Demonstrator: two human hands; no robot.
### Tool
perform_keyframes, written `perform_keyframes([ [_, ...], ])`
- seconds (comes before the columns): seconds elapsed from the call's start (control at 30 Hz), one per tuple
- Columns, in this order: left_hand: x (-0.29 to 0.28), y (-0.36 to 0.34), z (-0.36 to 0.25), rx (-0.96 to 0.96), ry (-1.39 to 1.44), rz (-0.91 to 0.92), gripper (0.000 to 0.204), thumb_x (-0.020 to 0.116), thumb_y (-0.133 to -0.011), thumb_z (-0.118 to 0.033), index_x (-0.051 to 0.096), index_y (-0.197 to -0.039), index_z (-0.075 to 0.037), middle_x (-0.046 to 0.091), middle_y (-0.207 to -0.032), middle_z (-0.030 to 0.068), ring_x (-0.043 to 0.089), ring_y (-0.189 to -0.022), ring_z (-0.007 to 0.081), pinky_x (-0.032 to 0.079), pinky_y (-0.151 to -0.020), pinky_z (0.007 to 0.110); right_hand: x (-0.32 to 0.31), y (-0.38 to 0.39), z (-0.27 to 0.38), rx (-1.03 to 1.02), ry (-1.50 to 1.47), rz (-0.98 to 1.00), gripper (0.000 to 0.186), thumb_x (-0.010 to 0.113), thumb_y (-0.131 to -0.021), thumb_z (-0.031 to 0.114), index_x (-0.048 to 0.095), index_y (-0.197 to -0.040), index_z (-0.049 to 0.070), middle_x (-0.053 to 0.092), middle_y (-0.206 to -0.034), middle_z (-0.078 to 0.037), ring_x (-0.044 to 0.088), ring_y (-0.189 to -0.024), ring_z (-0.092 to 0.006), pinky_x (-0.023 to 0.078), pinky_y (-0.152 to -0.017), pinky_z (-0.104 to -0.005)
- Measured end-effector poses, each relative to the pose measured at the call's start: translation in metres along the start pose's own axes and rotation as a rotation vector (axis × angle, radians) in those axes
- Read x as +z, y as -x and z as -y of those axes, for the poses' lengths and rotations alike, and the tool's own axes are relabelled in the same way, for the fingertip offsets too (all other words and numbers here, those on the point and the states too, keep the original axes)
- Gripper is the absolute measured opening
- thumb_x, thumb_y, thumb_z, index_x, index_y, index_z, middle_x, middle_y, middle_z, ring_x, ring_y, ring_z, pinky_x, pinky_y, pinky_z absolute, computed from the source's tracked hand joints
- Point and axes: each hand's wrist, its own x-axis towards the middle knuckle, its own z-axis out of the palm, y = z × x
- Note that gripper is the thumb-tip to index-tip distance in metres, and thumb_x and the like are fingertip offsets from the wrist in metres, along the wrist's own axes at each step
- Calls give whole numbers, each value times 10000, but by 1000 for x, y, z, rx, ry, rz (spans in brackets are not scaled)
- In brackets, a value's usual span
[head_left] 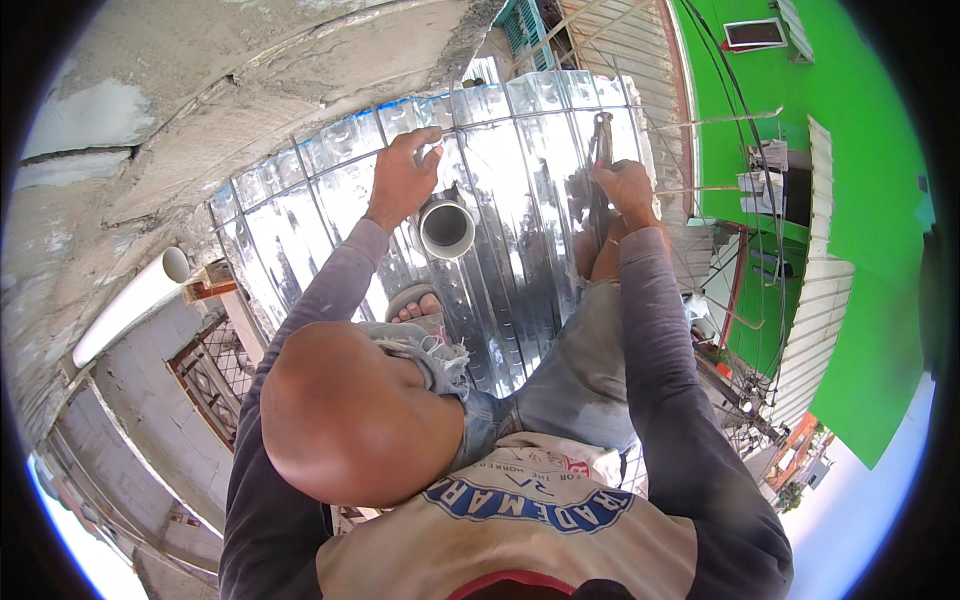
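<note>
My left hand (405, 178) is over a grid of thin steel bars (485, 123). Its fingers are bent, with a gap between thumb and forefinger, close to a bar crossing. Nothing shows in that gap. My right hand (627, 190) is closed round the handles of dark metal pincers (603, 135), whose head points away from me above the far right part of the grid. Below the bars lies shiny corrugated metal sheeting (510, 265). A grey-white pipe (446, 229) stands up through it, just right of my left wrist, its round mouth facing up.
Rough concrete (240, 110) borders the sheet on the left and far side. A white pipe (130, 305) sticks out at left. My sandalled foot (415, 305) is on the sheet. Beyond the right edge, bar ends (730, 120) and cables (770, 200) stand before a green wall (870, 200).
</note>
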Motion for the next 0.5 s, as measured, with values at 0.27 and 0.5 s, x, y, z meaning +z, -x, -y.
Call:
perform_keyframes([
  [0.27, -116, -39, -83, -47, -85, 537, 333, 680, -1005, -249, 749, -1244, -27, 772, -1112, 201, 745, -1051, 299, 565, -934, 399, -3, -1, 12, 264, -1024, 6, 244, 646, -895, 203, 686, -948, -32, 647, -747, -92, 616, -610, -212, 479, -571, -337],
  [0.5, -95, -120, -140, -73, -754, 1117, 357, 672, -963, -254, 757, -1154, 36, 777, -1143, 202, 750, -1051, 318, 579, -943, 377, 1, 37, 33, 271, -1697, 191, 288, 540, -909, 76, 508, -1190, 23, 539, -787, -75, 565, -676, -193, 498, -587, -338],
])
